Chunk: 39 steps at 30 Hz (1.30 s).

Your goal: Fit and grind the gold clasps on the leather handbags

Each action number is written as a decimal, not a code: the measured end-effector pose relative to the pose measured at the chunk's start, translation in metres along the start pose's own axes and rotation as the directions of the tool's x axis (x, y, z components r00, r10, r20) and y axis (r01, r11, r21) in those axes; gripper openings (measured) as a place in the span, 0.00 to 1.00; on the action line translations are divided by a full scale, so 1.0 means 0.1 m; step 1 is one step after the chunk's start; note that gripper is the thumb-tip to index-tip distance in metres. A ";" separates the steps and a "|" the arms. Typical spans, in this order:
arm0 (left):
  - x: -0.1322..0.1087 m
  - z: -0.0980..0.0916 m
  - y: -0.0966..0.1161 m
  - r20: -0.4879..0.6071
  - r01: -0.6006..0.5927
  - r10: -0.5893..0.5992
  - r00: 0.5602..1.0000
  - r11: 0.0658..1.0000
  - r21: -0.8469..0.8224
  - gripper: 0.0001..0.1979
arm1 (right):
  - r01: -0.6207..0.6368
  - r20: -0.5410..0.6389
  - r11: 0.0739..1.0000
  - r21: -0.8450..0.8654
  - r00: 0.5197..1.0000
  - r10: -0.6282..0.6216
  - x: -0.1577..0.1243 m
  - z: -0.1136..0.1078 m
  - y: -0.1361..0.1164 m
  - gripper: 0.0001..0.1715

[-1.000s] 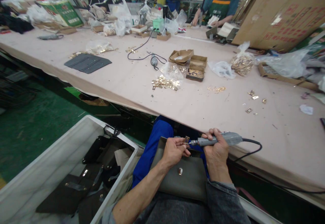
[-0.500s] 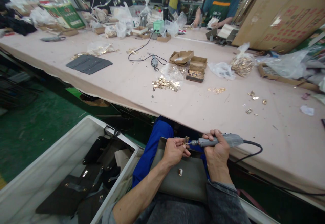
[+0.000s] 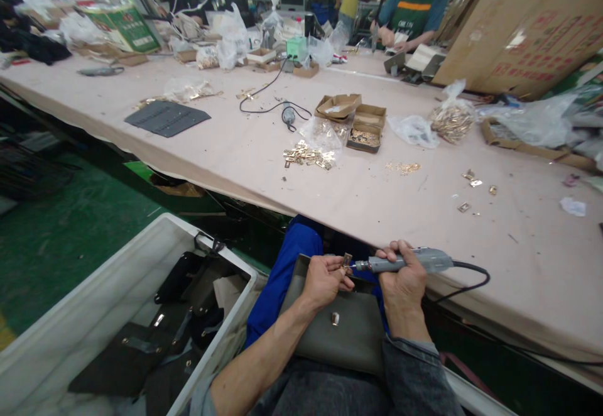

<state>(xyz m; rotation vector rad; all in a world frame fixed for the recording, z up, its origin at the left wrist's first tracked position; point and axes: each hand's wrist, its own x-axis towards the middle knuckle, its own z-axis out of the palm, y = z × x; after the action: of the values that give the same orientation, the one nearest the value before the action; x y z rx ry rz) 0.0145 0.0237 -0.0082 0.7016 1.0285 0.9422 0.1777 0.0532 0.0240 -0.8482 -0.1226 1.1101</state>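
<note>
My right hand (image 3: 402, 278) is wrapped round a grey electric screwdriver (image 3: 431, 260), whose cord runs off to the right. Its tip points left and meets a small gold metal plate (image 3: 347, 259). That plate is pinched between the fingers of my left hand (image 3: 325, 282). Below both hands, a dark olive bag (image 3: 342, 334) lies across my lap, with a small shiny metal fitting (image 3: 335, 318) on its face. Whether a screw sits at the screwdriver's tip is too small to make out.
On my left stands a white bin (image 3: 245, 269) with dark bag pieces (image 3: 122, 356) inside. The table (image 3: 264, 177) ahead carries a pile of gold plates (image 3: 308, 154), a small box of fittings (image 3: 365, 136) and loose plates (image 3: 471, 177). A co-worker (image 3: 414, 14) works across it.
My hands, the screwdriver and the plate hold almost the same position. Across the table the co-worker's hands have shifted, and a person in yellow has moved right.
</note>
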 end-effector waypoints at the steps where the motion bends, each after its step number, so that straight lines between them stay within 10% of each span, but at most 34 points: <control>1: 0.00 0.00 0.00 -0.003 0.002 -0.002 1.000 1.000 -0.002 0.18 | 0.002 0.004 1.000 -0.002 1.000 -0.002 0.00 0.00 0.00 0.15; 39: -0.01 0.02 0.02 -0.025 -0.008 0.008 1.000 1.000 0.021 0.12 | 0.006 0.033 1.000 0.025 0.999 -0.007 -0.01 -0.05 0.01 0.13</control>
<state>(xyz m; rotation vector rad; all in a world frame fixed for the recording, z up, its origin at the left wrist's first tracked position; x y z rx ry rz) 0.0156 0.0239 -0.0056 0.7126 1.0598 0.9506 0.1788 0.0494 0.0203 -0.8070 -0.1392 1.1180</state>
